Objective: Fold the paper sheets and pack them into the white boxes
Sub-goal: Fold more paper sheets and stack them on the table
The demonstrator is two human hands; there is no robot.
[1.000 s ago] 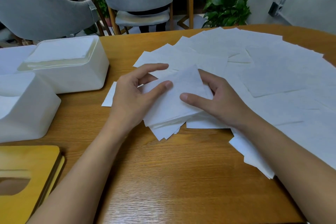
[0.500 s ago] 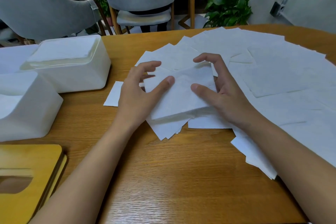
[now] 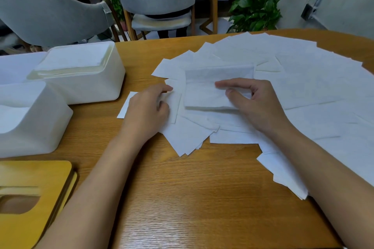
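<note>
On my feed the table [image 3: 182,198] runs off the bottom edge. Loose paper sheets [image 3: 313,91] fan away to the right of the right hand [image 3: 257,107], cropped by the frame. Left of the left hand [image 3: 145,111] sit two white boxes [image 3: 87,91], the nearer one cut off. The right hand pinches the folded sheet [image 3: 202,97]. The left hand curls over the sheets and hides its hold, so I can't tell.
</note>
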